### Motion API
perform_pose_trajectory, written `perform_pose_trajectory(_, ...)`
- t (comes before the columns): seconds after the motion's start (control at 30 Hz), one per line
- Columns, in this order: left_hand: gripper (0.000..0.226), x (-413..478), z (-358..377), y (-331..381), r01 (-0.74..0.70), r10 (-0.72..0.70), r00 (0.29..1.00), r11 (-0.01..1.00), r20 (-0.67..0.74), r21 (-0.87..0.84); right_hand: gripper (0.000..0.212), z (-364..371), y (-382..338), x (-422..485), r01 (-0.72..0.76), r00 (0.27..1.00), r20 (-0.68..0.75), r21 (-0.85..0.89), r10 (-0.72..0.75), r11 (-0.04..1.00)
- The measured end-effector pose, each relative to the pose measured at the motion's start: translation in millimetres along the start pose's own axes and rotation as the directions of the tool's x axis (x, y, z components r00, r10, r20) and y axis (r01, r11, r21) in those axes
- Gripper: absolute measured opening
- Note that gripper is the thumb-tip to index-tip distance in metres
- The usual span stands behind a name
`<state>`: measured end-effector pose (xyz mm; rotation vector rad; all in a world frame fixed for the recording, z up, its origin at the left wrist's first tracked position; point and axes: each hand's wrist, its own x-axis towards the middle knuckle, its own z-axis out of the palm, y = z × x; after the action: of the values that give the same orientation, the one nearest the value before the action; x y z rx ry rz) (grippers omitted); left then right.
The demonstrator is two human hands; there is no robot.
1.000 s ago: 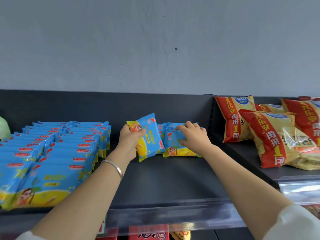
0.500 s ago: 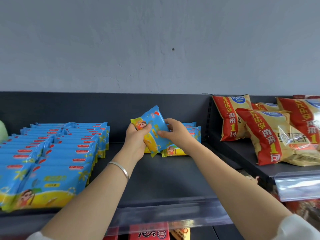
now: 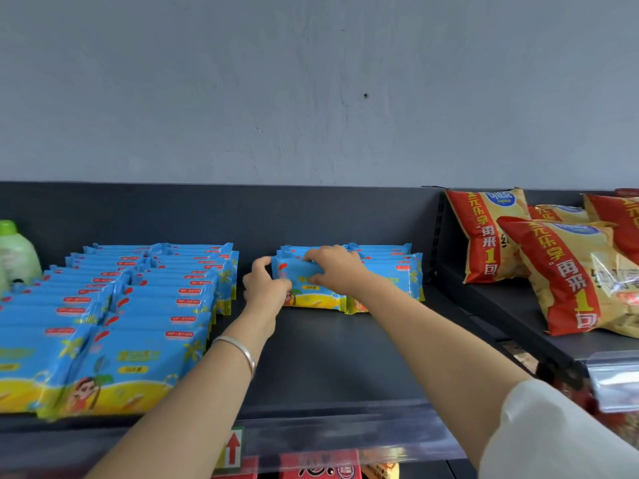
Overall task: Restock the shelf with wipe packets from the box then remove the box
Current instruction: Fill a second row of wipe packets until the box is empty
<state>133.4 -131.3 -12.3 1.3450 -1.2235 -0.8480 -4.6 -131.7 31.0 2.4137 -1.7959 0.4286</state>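
1. My hands are both gripping one wipe packet [image 3: 313,300]: the left hand [image 3: 264,285] is curling round its left end, and the right hand [image 3: 332,267] is pinching its top edge.
2. The packet is standing on its long edge at the back of the shelf [image 3: 328,357], with its long axis running left-right and its face toward me.
3. The right hand is covering its upper middle, and the packets behind [image 3: 380,251] are mostly hidden.

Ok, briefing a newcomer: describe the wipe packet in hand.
On the dark shelf, between the big block of wipe packets and the snack bags, stands a short row. Its front-left wipe packet is the only one gripped by the left hand and right hand.
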Motion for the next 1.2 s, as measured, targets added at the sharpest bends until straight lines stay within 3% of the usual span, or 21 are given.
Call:
perform_pose_trajectory(0.17, 0.072, -2, 5, 1, 0.079, -0.084, 0.992, 0.995, 0.089, 0.062, 0.046, 9, -1, -2, -0.017, 0.992, -0.123, -0.086, 0.006, 0.996)
perform_pose_trajectory(0.47, 0.07, -8, 6, 7, 0.089, -0.09, 0.996, 0.988, 0.001, 0.125, 0.056, 9, -1, -10, -0.027, 0.979, -0.203, -0.091, 0.008, 0.996)
perform_pose_trajectory(0.6, 0.056, -16, 6, 13, -0.079, 0.109, 0.99, 0.95, -0.084, 0.303, 0.048, 5, -1, -21, -0.06, 0.96, -0.275, -0.044, 0.045, 0.997)
perform_pose_trajectory(0.73, 0.036, -25, 11, 15, -0.296, 0.313, 0.949, 0.85, 0.033, 0.437, 0.046, 2, 0, -38, -0.095, 0.95, -0.303, -0.049, 0.076, 0.994)
perform_pose_trajectory(0.97, 0.016, -54, 19, 27, -0.602, 0.49, 0.798, 0.621, 0.35, 0.502, 0.036, -14, 23, -103, -0.196, 0.902, -0.4, -0.043, 0.163, 0.98)
perform_pose_trajectory(1.2, 0.014, -127, 74, 45, -0.791, 0.627, 0.603, 0.391, 0.492, 0.471, 0.031, -33, 71, -205, -0.248, 0.845, -0.5, -0.055, 0.188, 0.967)
